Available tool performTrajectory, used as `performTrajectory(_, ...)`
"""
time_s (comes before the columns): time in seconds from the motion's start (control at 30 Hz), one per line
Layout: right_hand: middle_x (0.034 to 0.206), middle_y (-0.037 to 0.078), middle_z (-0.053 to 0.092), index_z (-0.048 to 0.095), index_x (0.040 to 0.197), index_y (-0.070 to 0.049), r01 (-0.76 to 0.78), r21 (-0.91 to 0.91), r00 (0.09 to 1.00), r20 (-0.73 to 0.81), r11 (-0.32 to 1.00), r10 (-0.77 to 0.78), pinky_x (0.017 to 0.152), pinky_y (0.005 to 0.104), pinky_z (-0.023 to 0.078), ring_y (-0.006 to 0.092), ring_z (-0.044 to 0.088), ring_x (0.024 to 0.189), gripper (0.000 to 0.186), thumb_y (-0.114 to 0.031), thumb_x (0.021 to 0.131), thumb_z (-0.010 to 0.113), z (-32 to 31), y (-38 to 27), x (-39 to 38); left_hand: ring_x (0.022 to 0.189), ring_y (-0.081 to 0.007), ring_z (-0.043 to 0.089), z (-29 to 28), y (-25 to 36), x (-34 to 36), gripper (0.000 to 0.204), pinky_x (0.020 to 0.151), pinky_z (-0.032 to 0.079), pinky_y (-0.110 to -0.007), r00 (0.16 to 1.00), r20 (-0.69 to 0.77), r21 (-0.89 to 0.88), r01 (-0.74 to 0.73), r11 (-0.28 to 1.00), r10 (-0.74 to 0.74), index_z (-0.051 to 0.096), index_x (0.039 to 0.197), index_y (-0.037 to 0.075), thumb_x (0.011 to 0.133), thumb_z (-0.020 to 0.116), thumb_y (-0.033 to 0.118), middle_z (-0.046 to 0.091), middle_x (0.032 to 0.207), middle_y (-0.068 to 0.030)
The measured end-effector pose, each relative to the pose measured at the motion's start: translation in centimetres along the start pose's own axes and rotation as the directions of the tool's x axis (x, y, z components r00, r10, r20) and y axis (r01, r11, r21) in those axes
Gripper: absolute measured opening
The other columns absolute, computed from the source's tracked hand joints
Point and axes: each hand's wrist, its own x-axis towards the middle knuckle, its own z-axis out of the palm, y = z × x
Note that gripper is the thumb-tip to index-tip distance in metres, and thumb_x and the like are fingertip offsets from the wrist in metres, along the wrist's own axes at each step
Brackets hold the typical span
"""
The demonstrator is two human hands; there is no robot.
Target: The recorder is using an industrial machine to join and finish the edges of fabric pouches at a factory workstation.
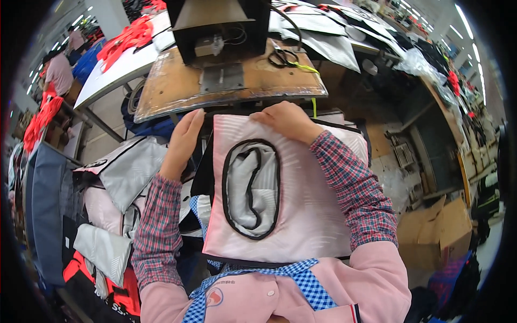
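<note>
A pale pink fabric piece (314, 211) lies in front of me, with a black-bound oval opening (251, 188) showing grey-white lining. My right hand (277, 119) grips its top edge, fingers bent over it. Just off the piece’s upper left corner, my left hand (184, 137) is raised with fingers fairly straight, holding nothing visible. Black material shows under the piece’s left edge. Beyond both hands is a worn wooden work table (156, 99) with a metal plate (221, 77), dark scissors (281, 55) and a dark machine housing (191, 16).
Silver and pink pieces (121, 167) are piled at left, above red items (78, 266). A white table (89, 94) holds red straps (121, 40). A cardboard box (431, 231) and dark cabinet (439, 156) stand at right. Another person (59, 72) is at the far left.
</note>
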Motion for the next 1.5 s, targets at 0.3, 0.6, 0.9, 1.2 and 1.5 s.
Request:
performTrajectory(0.3,0.089,0.019,0.067,0.073,0.102,-0.017,0.008,-0.048,0.997,-0.074,0.999,-0.011,0.075,0.0440,0.049,0.0379,0.063,0.082,0.041,-0.049,0.095,0.048,-3.5,-0.3,3.1,0.075,-0.0054,0.059,-0.3,1.3,5.5,0.026,0.067,0.046,-0.023,0.982,0.072,-0.295,0.186,0.937,-0.173,0.066,0.095,0.010,0.096,0.057,0.035,0.067,0.084,0.0037)
performTrajectory(0.6,0.086,0.021,0.067,0.072,0.097,-0.005,-0.065,-0.125,0.988,-0.149,0.990,0.046,0.075,0.0456,0.050,0.0392,0.064,0.083,0.056,-0.057,0.092,0.049,-3.9,-0.8,2.8,0.074,-0.0104,0.057,0.6,2.6,6.4,0.019,0.066,0.044,-0.029,0.973,0.022,-0.385,0.219,0.897,-0.229,0.061,0.087,0.014,0.092,0.058,0.032,0.061,0.079,0.0032)
performTrajectory(0.9,0.081,0.023,0.065,0.067,0.089,0.003,-0.011,-0.100,0.974,-0.226,0.995,-0.012,0.073,0.0432,0.048,0.0371,0.064,0.079,0.055,-0.050,0.094,0.053,-3.5,-0.3,2.5,0.072,-0.0136,0.061,0.9,2.0,7.5,0.017,0.066,0.050,-0.031,0.968,-0.012,-0.394,0.227,0.890,-0.252,0.062,0.083,0.012,0.090,0.063,0.028,0.063,0.077,0.0001)
performTrajectory(1.2,0.090,0.024,0.067,0.070,0.099,-0.005,0.109,-0.172,0.962,-0.231,0.979,-0.148,0.079,0.0457,0.050,0.0401,0.065,0.088,0.054,-0.053,0.095,0.047,-2.3,3.0,3.9,0.073,-0.0149,0.059,1.7,1.4,8.4,0.017,0.069,0.048,-0.032,0.966,-0.042,-0.424,0.214,0.880,-0.255,0.062,0.084,0.011,0.090,0.061,0.027,0.062,0.076,-0.0012)
performTrajectory(1.5,0.094,0.019,0.067,0.068,0.113,-0.013,0.035,-0.188,0.973,-0.216,0.982,-0.076,0.080,0.0412,0.050,0.0349,0.064,0.089,0.042,-0.044,0.096,0.046,-2.7,2.6,3.6,0.075,-0.0148,0.062,1.9,1.9,8.3,0.015,0.069,0.049,-0.033,0.983,-0.062,-0.384,0.138,0.913,-0.174,0.062,0.088,0.011,0.092,0.060,0.025,0.064,0.080,-0.0013)
